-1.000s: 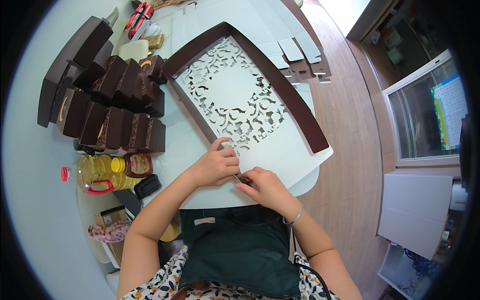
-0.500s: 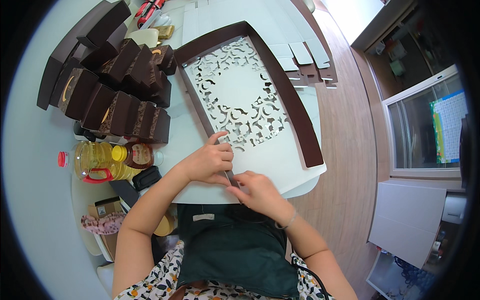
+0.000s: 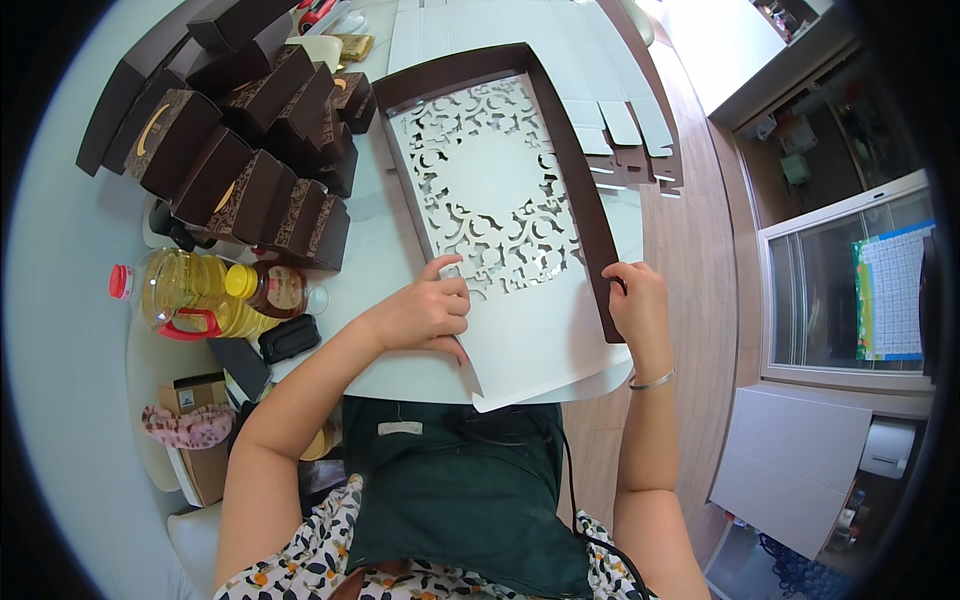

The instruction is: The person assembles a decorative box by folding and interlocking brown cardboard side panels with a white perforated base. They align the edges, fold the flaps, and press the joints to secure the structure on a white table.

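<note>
A long dark brown cardboard box lid (image 3: 540,330) lies before me, its white inner face up. A lacy cut-out pattern runs through its panel. The far, left and right walls stand up, while the near end is flat and unfolded. My left hand (image 3: 428,312) is closed around the left wall near its near end, with the index finger over the panel. At the near end of the right wall, my right hand (image 3: 640,305) pinches the brown edge between thumb and fingers.
Folded brown boxes (image 3: 250,110) are stacked at the left. Below them stand an oil jug (image 3: 180,290), a brown bottle (image 3: 278,290) and a black case (image 3: 290,338). Flat cardboard blanks (image 3: 600,60) cover the table's far side. Wooden floor (image 3: 690,300) lies to the right.
My right hand has left the near left corner and moved right to grip the right wall. My left hand stays on the left wall. The view has shifted slightly.
</note>
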`<state>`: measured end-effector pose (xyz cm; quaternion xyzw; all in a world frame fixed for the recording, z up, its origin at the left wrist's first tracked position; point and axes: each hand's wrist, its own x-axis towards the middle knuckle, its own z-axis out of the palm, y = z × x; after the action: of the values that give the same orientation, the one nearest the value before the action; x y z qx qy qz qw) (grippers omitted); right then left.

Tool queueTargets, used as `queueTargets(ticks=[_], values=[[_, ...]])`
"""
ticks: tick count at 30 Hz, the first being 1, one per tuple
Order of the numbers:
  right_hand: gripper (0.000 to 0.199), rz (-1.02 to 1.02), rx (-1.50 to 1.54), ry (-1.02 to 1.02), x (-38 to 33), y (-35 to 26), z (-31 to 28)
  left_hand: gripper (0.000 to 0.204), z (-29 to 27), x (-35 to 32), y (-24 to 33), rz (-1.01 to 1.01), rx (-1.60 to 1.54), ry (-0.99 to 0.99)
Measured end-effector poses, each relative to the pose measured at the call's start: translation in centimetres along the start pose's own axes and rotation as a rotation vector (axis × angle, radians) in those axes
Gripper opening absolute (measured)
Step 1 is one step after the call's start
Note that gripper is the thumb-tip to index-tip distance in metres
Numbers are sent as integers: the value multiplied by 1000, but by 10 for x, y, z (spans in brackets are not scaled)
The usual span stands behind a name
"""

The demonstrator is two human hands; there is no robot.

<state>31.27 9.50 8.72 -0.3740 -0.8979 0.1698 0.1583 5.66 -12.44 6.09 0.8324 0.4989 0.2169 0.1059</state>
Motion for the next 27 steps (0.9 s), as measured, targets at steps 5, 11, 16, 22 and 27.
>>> queueTargets(ticks=[5, 11, 16, 22, 27], values=[[20, -46, 101, -63, 3, 1, 4, 36, 0, -6, 8, -49, 65, 83], [23, -70, 87, -56, 9, 25, 14, 33, 7, -5, 1, -5, 120, 37], [22, -86, 82, -53, 13, 23, 9, 35, 10, -5, 0, 26, 169, 63], [30, -96, 145, -380, 27, 28, -13, 37, 16, -8, 3, 59, 282, 93], [49, -232, 88, -706, 40, 38, -43, 36, 17, -12, 2, 72, 336, 80]])
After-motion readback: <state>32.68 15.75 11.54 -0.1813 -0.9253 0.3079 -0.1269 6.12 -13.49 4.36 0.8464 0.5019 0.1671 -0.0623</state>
